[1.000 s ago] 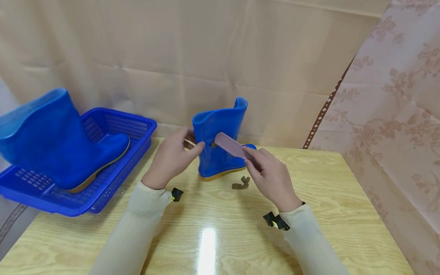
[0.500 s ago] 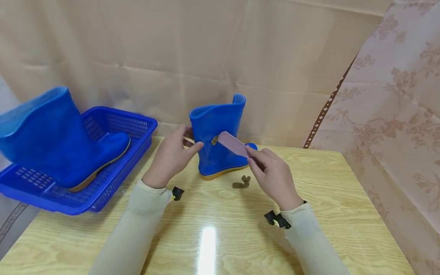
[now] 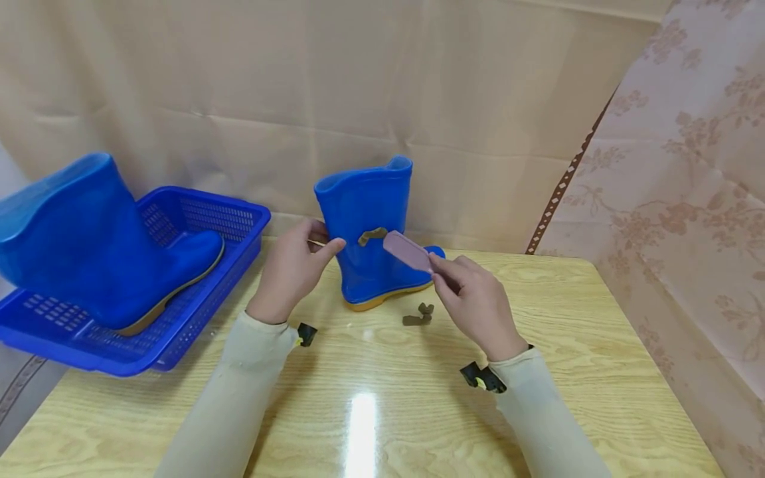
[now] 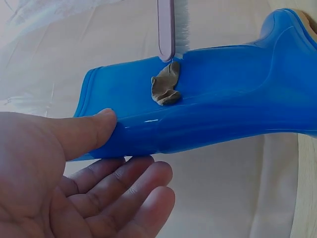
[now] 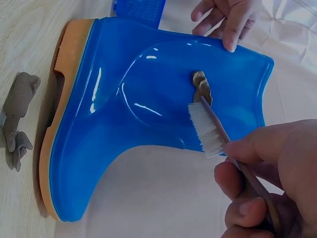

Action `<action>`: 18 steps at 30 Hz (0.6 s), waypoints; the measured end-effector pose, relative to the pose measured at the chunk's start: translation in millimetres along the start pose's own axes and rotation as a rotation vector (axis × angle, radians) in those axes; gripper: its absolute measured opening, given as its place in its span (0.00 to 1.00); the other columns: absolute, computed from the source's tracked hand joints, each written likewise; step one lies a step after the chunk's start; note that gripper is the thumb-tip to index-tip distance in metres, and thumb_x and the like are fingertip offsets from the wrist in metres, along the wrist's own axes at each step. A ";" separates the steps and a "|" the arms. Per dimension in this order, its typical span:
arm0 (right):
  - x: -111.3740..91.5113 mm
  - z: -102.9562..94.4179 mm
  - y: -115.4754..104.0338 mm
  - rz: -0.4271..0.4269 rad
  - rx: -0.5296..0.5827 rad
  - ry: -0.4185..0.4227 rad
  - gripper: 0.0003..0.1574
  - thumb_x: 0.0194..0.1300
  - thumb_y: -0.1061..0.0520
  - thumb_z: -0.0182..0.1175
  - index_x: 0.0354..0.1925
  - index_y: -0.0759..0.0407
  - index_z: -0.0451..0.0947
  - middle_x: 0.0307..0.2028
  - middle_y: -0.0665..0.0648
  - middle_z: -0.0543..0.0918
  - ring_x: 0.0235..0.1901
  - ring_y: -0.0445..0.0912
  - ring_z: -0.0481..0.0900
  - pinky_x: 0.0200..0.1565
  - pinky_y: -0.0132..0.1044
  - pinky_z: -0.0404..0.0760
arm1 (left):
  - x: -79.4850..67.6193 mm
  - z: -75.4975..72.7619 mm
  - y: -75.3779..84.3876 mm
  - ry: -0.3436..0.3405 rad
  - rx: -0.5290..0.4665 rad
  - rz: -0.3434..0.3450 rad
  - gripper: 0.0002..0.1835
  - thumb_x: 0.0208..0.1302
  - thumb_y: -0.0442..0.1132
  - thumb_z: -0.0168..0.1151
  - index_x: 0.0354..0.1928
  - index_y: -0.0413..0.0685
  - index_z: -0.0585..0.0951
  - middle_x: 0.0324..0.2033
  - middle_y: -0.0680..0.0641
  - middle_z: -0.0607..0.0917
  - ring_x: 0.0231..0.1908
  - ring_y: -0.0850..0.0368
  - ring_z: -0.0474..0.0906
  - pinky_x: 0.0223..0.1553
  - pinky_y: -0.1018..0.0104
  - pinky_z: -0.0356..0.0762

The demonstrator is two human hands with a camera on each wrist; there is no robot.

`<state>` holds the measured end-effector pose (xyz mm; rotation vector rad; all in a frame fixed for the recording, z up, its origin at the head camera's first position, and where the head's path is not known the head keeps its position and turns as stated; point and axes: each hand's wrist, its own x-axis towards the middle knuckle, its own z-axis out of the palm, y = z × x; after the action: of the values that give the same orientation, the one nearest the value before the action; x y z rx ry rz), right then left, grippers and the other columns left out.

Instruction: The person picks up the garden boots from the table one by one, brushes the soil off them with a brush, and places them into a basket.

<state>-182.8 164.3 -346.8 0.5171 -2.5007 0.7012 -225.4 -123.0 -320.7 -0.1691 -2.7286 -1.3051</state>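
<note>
A blue rubber boot (image 3: 373, 206) with a yellow sole stands on the table. My left hand (image 3: 293, 265) holds its shaft at the back edge, thumb (image 4: 101, 128) on the near side and fingers behind. My right hand (image 3: 475, 302) pinches a brush (image 3: 408, 252) with a pinkish handle; its white bristles (image 5: 205, 130) show in the right wrist view. The brush tip is beside a brown, mud-like lump (image 4: 166, 87) stuck to the shaft. Whether the bristles touch the boot, I cannot tell. Brown clumps (image 3: 420, 315) lie on the table in front of the boot.
At the left, a blue perforated basket (image 3: 206, 318) holds a second blue boot (image 3: 113, 245). A beige cloth (image 3: 478, 119) hangs behind the wood-grain table (image 3: 406, 398), with a flowered cloth (image 3: 675, 199) at the right.
The boot's top has moved left and the shaft stands straighter, my left hand shifting slightly left with it. The brown lump, mostly behind the brush before, shows uncovered now.
</note>
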 end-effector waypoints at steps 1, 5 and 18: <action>0.1 0.3 0.0 0.000 -0.001 0.002 0.19 0.71 0.58 0.66 0.60 0.54 0.85 0.27 0.49 0.79 0.20 0.40 0.65 0.20 0.34 0.63 | 0.2 -0.1 -0.3 -0.001 0.006 0.005 0.19 0.75 0.54 0.62 0.55 0.48 0.78 0.49 0.47 0.85 0.47 0.49 0.83 0.47 0.49 0.82; 0.0 1.4 -0.6 -0.013 0.000 0.037 0.20 0.70 0.58 0.67 0.60 0.53 0.85 0.27 0.49 0.79 0.21 0.39 0.66 0.21 0.34 0.63 | 0.2 -0.8 0.5 -0.031 0.021 0.038 0.19 0.74 0.53 0.63 0.56 0.48 0.78 0.49 0.48 0.84 0.48 0.50 0.83 0.48 0.50 0.83; -0.9 8.5 -4.8 -0.180 0.061 -0.009 0.26 0.73 0.61 0.65 0.67 0.54 0.79 0.36 0.51 0.81 0.25 0.39 0.68 0.23 0.31 0.67 | -2.2 -0.8 2.8 -0.144 -0.018 0.166 0.19 0.73 0.46 0.66 0.61 0.51 0.77 0.47 0.51 0.84 0.50 0.50 0.82 0.54 0.50 0.81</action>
<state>-182.8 155.9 -351.9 0.7580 -2.4097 0.7074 -222.8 -122.0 -318.4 -0.4985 -2.7491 -1.3189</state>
